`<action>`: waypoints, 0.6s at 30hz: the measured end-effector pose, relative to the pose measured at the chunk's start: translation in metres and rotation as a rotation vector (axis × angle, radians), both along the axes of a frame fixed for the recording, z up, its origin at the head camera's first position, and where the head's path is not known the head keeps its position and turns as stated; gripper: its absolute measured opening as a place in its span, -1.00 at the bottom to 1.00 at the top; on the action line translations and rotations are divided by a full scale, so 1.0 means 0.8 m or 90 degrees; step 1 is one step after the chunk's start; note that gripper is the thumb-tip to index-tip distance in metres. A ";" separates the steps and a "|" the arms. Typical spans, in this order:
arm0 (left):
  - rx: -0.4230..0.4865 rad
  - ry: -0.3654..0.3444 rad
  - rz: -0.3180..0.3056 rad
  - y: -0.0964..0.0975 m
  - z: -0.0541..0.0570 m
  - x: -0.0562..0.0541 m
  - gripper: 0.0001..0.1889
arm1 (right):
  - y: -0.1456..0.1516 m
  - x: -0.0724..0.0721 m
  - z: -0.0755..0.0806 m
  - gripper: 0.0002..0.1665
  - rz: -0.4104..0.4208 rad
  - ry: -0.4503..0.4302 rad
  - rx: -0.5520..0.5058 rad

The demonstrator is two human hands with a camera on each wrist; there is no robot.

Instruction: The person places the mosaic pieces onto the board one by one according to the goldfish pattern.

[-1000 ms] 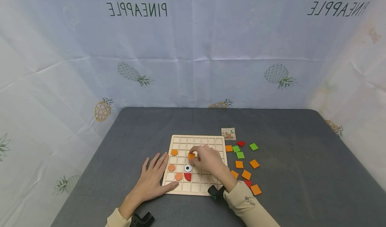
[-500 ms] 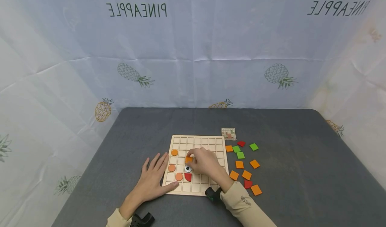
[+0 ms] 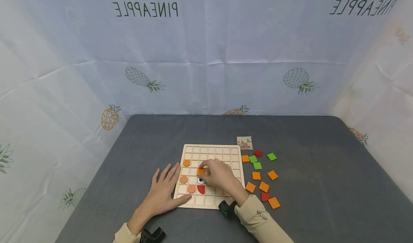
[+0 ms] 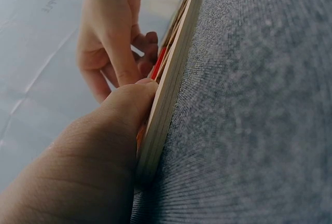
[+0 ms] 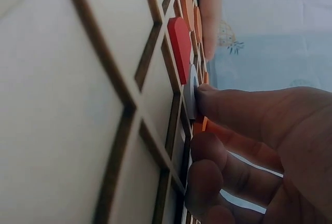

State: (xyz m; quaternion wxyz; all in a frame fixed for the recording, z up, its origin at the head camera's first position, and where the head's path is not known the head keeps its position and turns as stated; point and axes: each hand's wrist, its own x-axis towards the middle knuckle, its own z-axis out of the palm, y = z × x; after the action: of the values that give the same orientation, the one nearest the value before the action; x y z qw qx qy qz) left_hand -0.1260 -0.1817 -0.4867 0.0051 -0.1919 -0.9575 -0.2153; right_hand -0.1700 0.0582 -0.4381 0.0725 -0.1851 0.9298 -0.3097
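Right hand [image 3: 219, 173]: fingers narrowed, pinching an orange square tile [image 3: 200, 171] at the grid board [image 3: 227, 150], just beyond the white eye disc [image 3: 200, 181]; from here I cannot tell whether tile and board touch. Left hand [image 3: 165, 192]: fingers spread at the board's left edge, thumb over its near part. A red piece [image 3: 201, 189] adjoins the disc; 6 orange squares [image 3: 256, 176] lie on the desk [image 3: 309, 171] at right.

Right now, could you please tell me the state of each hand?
Left hand: open, touching the grid board.
Right hand: closed, pinching an orange square tile.
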 end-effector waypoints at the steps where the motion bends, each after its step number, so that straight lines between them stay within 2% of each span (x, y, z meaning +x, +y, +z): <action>1: 0.000 0.001 0.000 0.000 0.000 0.000 0.13 | 0.000 0.000 0.000 -0.72 0.001 0.000 -0.001; 9: 0.001 -0.002 -0.001 0.000 0.002 0.000 0.13 | 0.002 -0.002 0.000 -0.71 -0.010 -0.019 -0.002; 18: -0.003 -0.012 0.004 0.000 0.002 0.000 0.13 | 0.004 0.000 0.001 -0.71 -0.017 -0.013 0.003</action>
State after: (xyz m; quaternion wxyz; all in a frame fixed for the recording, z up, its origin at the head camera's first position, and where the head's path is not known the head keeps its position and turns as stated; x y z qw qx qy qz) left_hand -0.1261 -0.1814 -0.4853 -0.0036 -0.1871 -0.9586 -0.2145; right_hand -0.1704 0.0612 -0.4376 0.0785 -0.1696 0.9321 -0.3104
